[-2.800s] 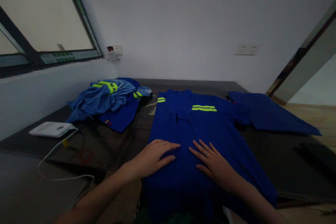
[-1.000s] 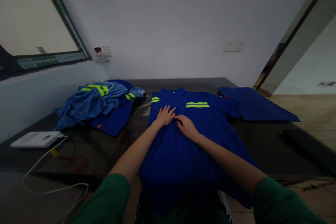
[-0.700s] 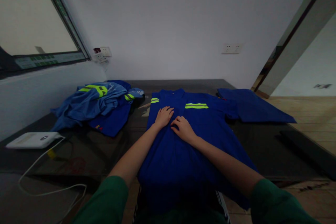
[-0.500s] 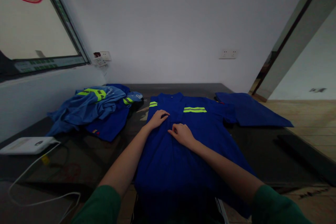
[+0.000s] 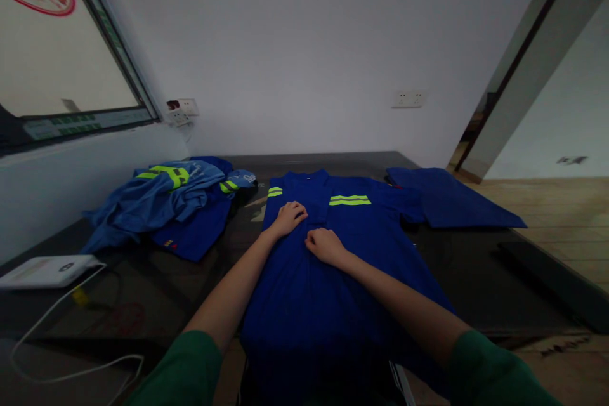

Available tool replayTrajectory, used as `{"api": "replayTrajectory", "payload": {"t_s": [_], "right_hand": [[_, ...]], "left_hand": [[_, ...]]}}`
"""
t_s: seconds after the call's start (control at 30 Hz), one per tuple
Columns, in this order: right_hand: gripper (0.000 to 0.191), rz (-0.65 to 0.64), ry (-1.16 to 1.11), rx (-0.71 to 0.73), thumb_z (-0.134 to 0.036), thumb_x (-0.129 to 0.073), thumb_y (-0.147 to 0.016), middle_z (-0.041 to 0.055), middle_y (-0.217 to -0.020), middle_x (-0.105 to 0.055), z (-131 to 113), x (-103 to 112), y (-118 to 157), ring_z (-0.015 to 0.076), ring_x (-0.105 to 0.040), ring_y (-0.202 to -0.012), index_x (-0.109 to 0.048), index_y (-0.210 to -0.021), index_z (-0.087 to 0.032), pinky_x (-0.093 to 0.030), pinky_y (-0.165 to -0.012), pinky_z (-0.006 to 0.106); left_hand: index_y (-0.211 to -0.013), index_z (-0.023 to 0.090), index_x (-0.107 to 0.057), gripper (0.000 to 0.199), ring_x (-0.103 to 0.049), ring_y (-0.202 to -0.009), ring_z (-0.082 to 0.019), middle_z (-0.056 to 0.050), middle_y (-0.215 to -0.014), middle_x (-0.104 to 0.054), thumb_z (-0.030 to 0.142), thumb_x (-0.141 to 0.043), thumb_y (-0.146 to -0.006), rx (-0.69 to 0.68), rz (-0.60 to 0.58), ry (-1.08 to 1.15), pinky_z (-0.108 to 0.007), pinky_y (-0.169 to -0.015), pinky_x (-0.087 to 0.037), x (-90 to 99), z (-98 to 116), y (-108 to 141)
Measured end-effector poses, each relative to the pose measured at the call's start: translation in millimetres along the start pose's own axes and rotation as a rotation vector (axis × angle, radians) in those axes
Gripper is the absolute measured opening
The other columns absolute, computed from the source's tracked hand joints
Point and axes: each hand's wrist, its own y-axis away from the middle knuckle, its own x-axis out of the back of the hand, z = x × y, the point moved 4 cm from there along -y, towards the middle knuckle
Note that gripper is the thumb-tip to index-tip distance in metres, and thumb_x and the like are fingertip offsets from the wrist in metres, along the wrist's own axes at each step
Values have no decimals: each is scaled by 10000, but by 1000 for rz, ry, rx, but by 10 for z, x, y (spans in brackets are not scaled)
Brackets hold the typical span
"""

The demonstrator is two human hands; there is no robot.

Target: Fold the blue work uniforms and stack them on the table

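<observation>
A dark blue short-sleeved work shirt [image 5: 380, 273] with yellow-green reflective stripes lies front up, collar at the far side, its lower part hanging over the near table edge. My left hand [image 5: 289, 218] is on the shirt's chest beside the front opening, fingers bent together on the cloth. Lower and to the right, my right hand [image 5: 327, 246] is closed at the front edge, thumb against the curled fingers. The cloth between the fingertips of both hands is mostly hidden.
A heap of lighter blue clothing [image 5: 157, 200] lies on the dark table [image 5: 181, 304] at left. Nearer sits a white device [image 5: 50, 271] with a white cable [image 5: 57, 301]. Folded blue cloth [image 5: 457, 200] is at right, with a black flat object [image 5: 547, 276] near the table's right edge.
My right hand's fingers have curled in more tightly at the shirt's front edge. My left hand stays nearly in place. The whole view has shifted slightly.
</observation>
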Motion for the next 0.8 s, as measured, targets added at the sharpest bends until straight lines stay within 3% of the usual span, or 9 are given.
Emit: {"api": "replayTrajectory", "payload": {"t_s": [0.2, 0.43, 0.6, 0.67, 0.8], "right_hand": [[310, 19, 69, 7, -245, -423, -927, 184, -1010, -705, -54, -9, 25, 272, -672, -951, -701, -985, -122, -484, -763, 331], [278, 23, 119, 10, -231, -478, -898, 191, -991, -707, -83, 96, 102, 287, -658, -963, -718, -974, -115, -501, -791, 352], [389, 195, 118, 149, -341, -514, -914, 189, -1275, -589, -394, 141, 202, 289, -527, -1186, -601, -1219, -115, -455, -944, 383], [538, 107, 89, 171, -442, -526, -905, 208, -1387, -493, -461, 0, 214, 316, -452, -1279, -528, -1320, -99, -386, -1036, 449], [704, -90, 10, 204, -570, -366, -939, 189, -1545, -221, -395, -269, 223, 313, -151, -1444, -304, -1485, -129, -152, -1140, 557]], "left_hand": [[-1103, 225, -589, 241, -490, -1137, -222, -69, -1185, -560, 359, -504, -922, -10, -2, -101, -406, -1000, -385, 0, 17, 37], [-1367, 312, -464, 422, -333, -1380, -232, -67, -1463, -423, 431, -378, -971, -38, -94, -140, -495, -1137, -209, -72, -119, -27], [-1425, 307, -398, 455, -257, -1425, -232, -70, -1521, -349, 407, -329, -987, -34, -145, -193, -499, -1148, -163, -100, -115, -24], [-1434, 304, -386, 463, -245, -1430, -235, -70, -1529, -334, 413, -314, -990, -35, -158, -198, -500, -1148, -157, -96, -114, -23], [-1441, 328, -370, 471, -244, -1431, -236, -62, -1535, -323, 443, -294, -990, -22, -171, -184, -512, -1146, -148, -90, -143, -33]]}}
